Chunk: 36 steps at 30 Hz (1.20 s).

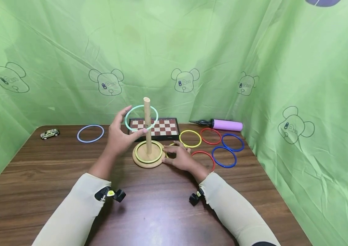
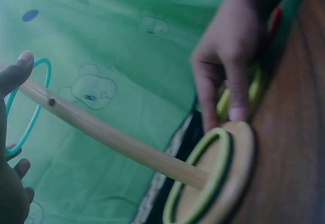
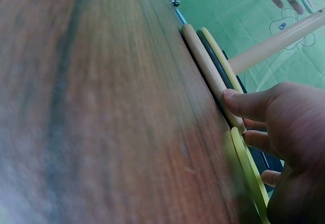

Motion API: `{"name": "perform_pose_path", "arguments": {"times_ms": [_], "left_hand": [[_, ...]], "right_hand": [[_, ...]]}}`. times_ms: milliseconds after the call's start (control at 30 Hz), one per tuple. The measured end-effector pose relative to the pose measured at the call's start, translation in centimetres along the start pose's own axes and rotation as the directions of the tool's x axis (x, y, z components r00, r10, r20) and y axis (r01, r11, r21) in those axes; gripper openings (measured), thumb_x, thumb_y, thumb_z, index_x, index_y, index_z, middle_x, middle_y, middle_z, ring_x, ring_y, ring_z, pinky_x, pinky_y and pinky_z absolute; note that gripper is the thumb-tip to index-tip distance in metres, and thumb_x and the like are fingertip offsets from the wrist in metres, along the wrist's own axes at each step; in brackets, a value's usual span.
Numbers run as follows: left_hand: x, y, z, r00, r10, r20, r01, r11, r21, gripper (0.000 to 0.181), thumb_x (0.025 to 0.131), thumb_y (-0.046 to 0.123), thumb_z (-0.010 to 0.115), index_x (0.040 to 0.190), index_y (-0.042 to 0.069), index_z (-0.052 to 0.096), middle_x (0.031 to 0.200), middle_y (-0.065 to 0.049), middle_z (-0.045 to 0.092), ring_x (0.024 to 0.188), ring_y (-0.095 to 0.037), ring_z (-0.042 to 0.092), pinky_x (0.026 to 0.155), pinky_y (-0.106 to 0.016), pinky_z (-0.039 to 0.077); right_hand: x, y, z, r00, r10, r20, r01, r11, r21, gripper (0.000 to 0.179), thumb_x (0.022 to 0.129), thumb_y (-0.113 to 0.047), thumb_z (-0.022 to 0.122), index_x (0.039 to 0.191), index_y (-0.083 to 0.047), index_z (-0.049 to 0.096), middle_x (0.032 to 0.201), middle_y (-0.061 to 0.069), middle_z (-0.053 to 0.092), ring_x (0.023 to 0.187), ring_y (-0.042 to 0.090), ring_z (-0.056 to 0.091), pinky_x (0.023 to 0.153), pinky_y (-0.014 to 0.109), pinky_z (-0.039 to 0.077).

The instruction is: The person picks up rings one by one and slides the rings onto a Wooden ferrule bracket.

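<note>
**Mint ring (image 1: 157, 118) held round the upper part of a wooden post (image 1: 147, 118)**

The left hand (image 1: 120, 136) is raised beside the post, its thumb and fingers pinching the mint ring, which encircles the wood below the tip and well above the base (image 1: 149, 165). The post stands upright from that round wooden base on the desk (image 1: 155, 198). A yellow-green ring (image 1: 148, 161) lies on the base around the foot of the post.

The right hand (image 1: 181, 158) is low, its thumb and fingers grasping the right edge of the base. A yellow ring (image 3: 249, 168) lies just under this hand, beside the base and partly hidden from the head view.

More rings lie to the right: another yellow ring (image 1: 190, 146), a far red ring (image 1: 211, 144), a near red ring (image 1: 214, 162) partly behind the right wrist, and two blue rings, one farther (image 1: 233, 134) and one nearer (image 1: 224, 166). Beyond them is a purple pump (image 1: 227, 125) with a black nozzle. A checkered board (image 1: 164, 127) lies behind the post. Left of the left hand are a pale blue ring (image 1: 90, 141) and, well apart near the desk's far left corner, a toy car (image 1: 50, 134). A green curtain (image 1: 161, 34) printed with bear heads hangs behind.
</note>
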<state>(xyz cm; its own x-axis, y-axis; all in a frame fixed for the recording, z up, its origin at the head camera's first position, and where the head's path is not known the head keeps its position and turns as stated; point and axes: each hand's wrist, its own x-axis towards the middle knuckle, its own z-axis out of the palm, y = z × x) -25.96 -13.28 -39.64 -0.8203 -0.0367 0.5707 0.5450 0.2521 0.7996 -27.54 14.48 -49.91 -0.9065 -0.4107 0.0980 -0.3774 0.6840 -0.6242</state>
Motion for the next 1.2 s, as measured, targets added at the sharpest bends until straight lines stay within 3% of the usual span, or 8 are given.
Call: {"name": "perform_pose_path", "arguments": {"times_ms": [100, 200, 267, 367, 433, 533, 733, 1200], "left_hand": [[-1.0, -1.1, 0.3, 0.999, -0.029, 0.021, 0.03, 0.999, -0.041, 0.096, 0.078, 0.012, 0.101, 0.161, 0.011, 0.052, 0.162, -0.011, 0.057, 0.143, -0.021, 0.057, 0.122, -0.035, 0.047], [-2.1, -2.3, 0.7, 0.997, -0.062, 0.051, 0.067, 0.993, -0.095, 0.097, 0.079, 0.007, 0.099, 0.162, 0.013, 0.05, 0.158, -0.012, 0.059, 0.132, -0.013, 0.064, 0.107, -0.02, 0.057], [-2.8, -2.9, 1.1, 0.996, -0.064, 0.06, 0.07, 0.991, -0.111, 0.097, 0.078, 0.004, 0.099, 0.162, 0.011, 0.05, 0.154, -0.016, 0.06, 0.126, -0.01, 0.066, 0.1, -0.016, 0.058], [-3.6, -3.7, 1.5, 0.998, -0.051, 0.043, 0.055, 0.993, -0.1, 0.097, 0.077, 0.002, 0.099, 0.161, 0.008, 0.05, 0.153, -0.02, 0.059, 0.128, -0.014, 0.066, 0.106, -0.014, 0.054], [-4.1, -4.3, 1.8, 0.999, -0.039, 0.018, 0.04, 0.997, -0.06, 0.098, 0.076, 0.004, 0.1, 0.161, 0.009, 0.051, 0.157, -0.02, 0.056, 0.137, -0.019, 0.06, 0.115, -0.017, 0.047], [-4.8, -5.4, 2.2, 0.999, -0.034, -0.003, 0.034, 0.999, -0.014, 0.098, 0.075, 0.009, 0.102, 0.16, 0.011, 0.053, 0.161, -0.018, 0.055, 0.148, -0.027, 0.052, 0.125, -0.033, 0.039], [-5.8, -7.3, 2.6, 0.998, -0.051, 0.032, 0.05, 0.998, 0.047, 0.098, 0.075, 0.017, 0.103, 0.159, 0.008, 0.053, 0.163, -0.015, 0.055, 0.153, -0.033, 0.044, 0.129, -0.06, 0.03], [-6.6, -8.6, 2.7, 0.978, -0.144, 0.154, 0.124, 0.983, 0.133, 0.1, 0.074, 0.022, 0.104, 0.16, 0.013, 0.054, 0.162, -0.019, 0.052, 0.152, -0.038, 0.04, 0.127, -0.063, 0.03]], "right_hand": [[0.0, -0.1, 0.0, 1.0, -0.002, -0.007, 0.002, 1.0, 0.003, 0.05, 0.096, -0.034, 0.087, 0.142, -0.018, 0.075, 0.157, 0.0, 0.066, 0.163, 0.042, 0.032, 0.12, 0.076, 0.015], [-0.1, -0.2, 0.1, 1.0, 0.004, -0.009, -0.004, 1.0, 0.005, 0.05, 0.095, -0.034, 0.087, 0.142, -0.018, 0.075, 0.157, 0.0, 0.066, 0.163, 0.042, 0.032, 0.121, 0.08, 0.012], [-0.2, -0.2, 0.1, 1.0, 0.012, -0.003, -0.012, 1.0, 0.004, 0.05, 0.096, -0.034, 0.087, 0.142, -0.019, 0.075, 0.157, -0.001, 0.066, 0.164, 0.041, 0.032, 0.122, 0.081, 0.011], [-0.3, -0.2, 0.2, 1.0, 0.016, 0.0, -0.016, 1.0, 0.002, 0.05, 0.096, -0.035, 0.087, 0.142, -0.02, 0.075, 0.157, -0.002, 0.066, 0.164, 0.041, 0.032, 0.122, 0.081, 0.011], [-0.3, -0.1, 0.2, 1.0, 0.014, -0.004, -0.014, 1.0, -0.001, 0.05, 0.096, -0.036, 0.087, 0.142, -0.02, 0.075, 0.157, -0.003, 0.066, 0.164, 0.041, 0.032, 0.122, 0.08, 0.012], [-0.3, -0.1, 0.2, 1.0, 0.013, -0.002, -0.013, 1.0, -0.005, 0.05, 0.096, -0.036, 0.087, 0.142, -0.02, 0.076, 0.157, -0.003, 0.066, 0.164, 0.041, 0.033, 0.121, 0.078, 0.015], [0.0, -0.2, -0.1, 1.0, 0.005, -0.005, -0.005, 1.0, -0.008, 0.05, 0.097, -0.036, 0.086, 0.143, -0.019, 0.075, 0.157, -0.002, 0.066, 0.164, 0.041, 0.033, 0.12, 0.077, 0.016], [0.0, -0.4, -0.4, 1.0, -0.003, 0.007, 0.003, 1.0, -0.008, 0.051, 0.097, -0.034, 0.085, 0.144, -0.018, 0.073, 0.158, -0.002, 0.065, 0.165, 0.043, 0.031, 0.121, 0.08, 0.014]]}}
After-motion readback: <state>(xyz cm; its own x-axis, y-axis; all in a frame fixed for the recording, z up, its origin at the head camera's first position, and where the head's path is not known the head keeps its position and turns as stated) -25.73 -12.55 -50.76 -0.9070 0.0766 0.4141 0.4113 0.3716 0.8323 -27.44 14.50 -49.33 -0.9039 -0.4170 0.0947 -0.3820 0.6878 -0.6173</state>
